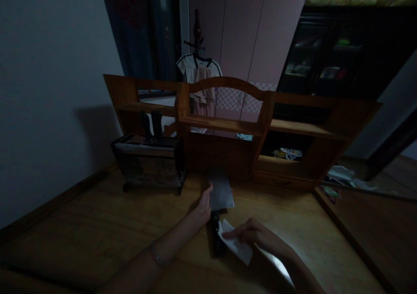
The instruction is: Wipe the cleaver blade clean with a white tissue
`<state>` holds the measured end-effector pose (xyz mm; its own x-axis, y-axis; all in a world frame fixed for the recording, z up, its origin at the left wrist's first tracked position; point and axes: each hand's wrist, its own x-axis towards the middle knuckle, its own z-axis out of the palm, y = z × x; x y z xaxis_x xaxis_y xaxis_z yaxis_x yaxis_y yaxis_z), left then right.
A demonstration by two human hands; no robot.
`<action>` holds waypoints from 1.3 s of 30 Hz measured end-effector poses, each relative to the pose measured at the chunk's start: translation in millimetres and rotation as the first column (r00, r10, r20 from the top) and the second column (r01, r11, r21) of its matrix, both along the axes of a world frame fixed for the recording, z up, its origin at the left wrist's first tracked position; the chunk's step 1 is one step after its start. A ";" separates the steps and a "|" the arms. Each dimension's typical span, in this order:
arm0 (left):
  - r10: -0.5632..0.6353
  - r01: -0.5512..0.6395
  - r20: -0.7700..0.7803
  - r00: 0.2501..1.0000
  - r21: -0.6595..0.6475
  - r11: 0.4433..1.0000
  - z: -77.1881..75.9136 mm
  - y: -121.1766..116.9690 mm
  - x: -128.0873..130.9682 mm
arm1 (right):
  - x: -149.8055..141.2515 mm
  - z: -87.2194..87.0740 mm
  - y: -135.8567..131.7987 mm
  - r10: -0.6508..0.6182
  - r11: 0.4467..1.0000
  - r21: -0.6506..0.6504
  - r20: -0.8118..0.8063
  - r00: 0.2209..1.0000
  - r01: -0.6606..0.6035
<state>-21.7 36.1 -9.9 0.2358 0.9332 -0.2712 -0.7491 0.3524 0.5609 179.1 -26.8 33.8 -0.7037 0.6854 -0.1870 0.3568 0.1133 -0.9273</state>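
A cleaver (pixel 221 193) with a broad steel blade and a black handle lies flat on the wooden table (pixel 97 233), blade pointing away from me. My left hand (pixel 204 205) rests against the blade's left edge, fingers curled on it. My right hand (pixel 252 234) pinches a white cloth or tissue (pixel 237 244) that lies over the black handle's right side.
A dark knife block rack (pixel 148 161) with two black handles sticking up stands at the back left. A wooden shelf unit (pixel 241 129) spans the table's far edge, with small items in its compartments. The wall is at left; the table's edge runs at right.
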 end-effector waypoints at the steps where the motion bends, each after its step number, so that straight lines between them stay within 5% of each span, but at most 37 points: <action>1: 0.003 -0.003 0.007 1.000 0.005 1.000 0.2 0.0 0.0 | 0.0 -1.3 0.7 0.000 1.000 0.005 -0.015 1.000 0.000; 7: -0.007 0.007 0.022 1.000 0.024 1.000 -3.8 2.0 -1.1 | -1.7 -2.0 2.5 -0.023 0.999 0.039 -0.099 0.995 0.027; 13: -0.032 0.031 -0.006 0.999 -0.022 0.999 -6.8 4.0 -0.6 | -6.4 9.6 -1.4 -0.318 0.925 0.147 -0.201 0.926 0.350; 21: -0.026 0.025 -0.060 0.998 -0.016 1.000 -14.8 5.4 -4.0 | -16.8 0.6 -10.1 -0.067 0.992 0.096 -0.115 0.991 0.078; 30: -0.025 0.028 -0.047 0.999 0.059 0.998 -12.7 4.9 -3.3 | -9.8 14.1 -9.2 -0.013 0.997 0.076 -0.075 0.997 0.019; 39: -0.016 0.018 -0.033 0.999 0.049 0.999 -7.7 3.8 -1.5 | -4.9 7.1 -6.1 -0.029 0.998 0.055 -0.030 0.999 0.031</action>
<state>-23.2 40.0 -17.6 0.2436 0.9415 -0.2329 -0.7246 0.3362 0.6016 174.2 -32.9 40.9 -0.6875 0.7148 -0.1277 0.3333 0.1543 -0.9301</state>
